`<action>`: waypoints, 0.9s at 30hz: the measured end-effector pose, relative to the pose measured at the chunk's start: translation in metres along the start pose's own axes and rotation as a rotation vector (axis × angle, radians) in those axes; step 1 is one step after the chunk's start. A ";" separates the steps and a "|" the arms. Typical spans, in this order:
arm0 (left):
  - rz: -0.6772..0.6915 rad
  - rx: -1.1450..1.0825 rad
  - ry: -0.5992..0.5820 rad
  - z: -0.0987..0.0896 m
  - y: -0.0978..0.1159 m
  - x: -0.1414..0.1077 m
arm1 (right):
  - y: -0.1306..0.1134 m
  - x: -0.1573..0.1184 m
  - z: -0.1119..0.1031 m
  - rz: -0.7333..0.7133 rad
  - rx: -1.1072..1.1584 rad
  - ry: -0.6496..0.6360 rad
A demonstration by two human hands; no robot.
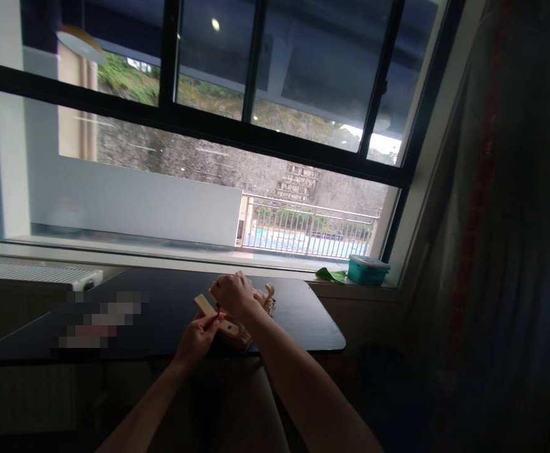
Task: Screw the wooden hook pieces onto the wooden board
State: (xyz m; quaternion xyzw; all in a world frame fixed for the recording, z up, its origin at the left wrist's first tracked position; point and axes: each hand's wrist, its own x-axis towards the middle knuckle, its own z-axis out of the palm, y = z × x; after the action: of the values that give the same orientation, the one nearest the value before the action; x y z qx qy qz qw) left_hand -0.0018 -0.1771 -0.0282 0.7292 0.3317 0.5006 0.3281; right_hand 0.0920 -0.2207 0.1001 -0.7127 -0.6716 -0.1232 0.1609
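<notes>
Low over the table's middle, my left hand [198,340] pinches a thin dark piece [218,311] between thumb and fingertips. The piece looks like a short rod, too small to tell its kind. My right hand [235,294] is closed just above it, fingers curled down; what they hold is hidden. A light wooden block [203,304] sticks out on the left of the hands. Another wooden part with a dark hole [229,328] lies below them. More curved wooden parts [269,291] show beyond my right wrist, partly covered by my arm.
The dark tabletop [298,321] has rounded corners and stands against the window sill. A teal lidded box [368,270] and a green leaf-shaped thing [330,275] sit on the sill at right. A white radiator [34,274] is at left. A blurred patch covers the table's left part.
</notes>
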 end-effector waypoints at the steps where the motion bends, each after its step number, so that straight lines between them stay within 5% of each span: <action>1: 0.005 -0.004 -0.004 0.000 0.000 0.000 | 0.004 0.000 -0.003 -0.066 -0.001 -0.030; 5: 0.025 -0.022 -0.006 -0.001 0.000 -0.001 | 0.019 0.001 -0.018 -0.363 0.009 -0.076; 9: 0.027 -0.026 -0.015 -0.001 0.000 -0.001 | 0.022 0.000 -0.030 -0.436 0.022 -0.100; 17: 0.030 -0.018 -0.020 0.000 -0.005 0.001 | 0.020 0.008 -0.017 -0.356 0.009 -0.056; 24: 0.029 -0.013 -0.013 0.000 -0.007 0.001 | 0.003 -0.004 -0.018 -0.145 -0.013 -0.022; 27: 0.030 -0.028 -0.028 -0.001 -0.005 0.001 | 0.001 -0.005 -0.021 -0.221 -0.074 -0.015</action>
State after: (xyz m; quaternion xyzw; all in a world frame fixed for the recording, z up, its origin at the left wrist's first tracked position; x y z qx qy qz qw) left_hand -0.0031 -0.1735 -0.0315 0.7363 0.3090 0.5000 0.3353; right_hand 0.0938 -0.2332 0.1175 -0.6406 -0.7423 -0.1594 0.1149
